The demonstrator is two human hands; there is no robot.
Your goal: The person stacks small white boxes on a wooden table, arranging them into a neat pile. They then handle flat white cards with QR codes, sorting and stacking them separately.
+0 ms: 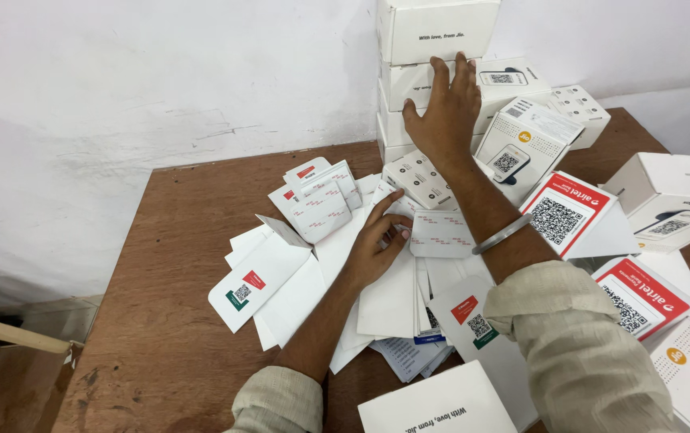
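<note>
Right hand (pixel 443 112), fingers spread open, rests flat against the stack of white boxes (pixel 433 76) at the wall. Left hand (pixel 377 244), fingers loosely curled, presses on the heap of white envelopes (pixel 377 297) spread over the brown wooden table (pixel 168 265), fingertips touching a small white card (pixel 439 234).

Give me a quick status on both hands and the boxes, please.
Left hand flat on loose white cards. Right hand open against stacked white boxes by the wall. Small boxes crowd its wrist.
</note>
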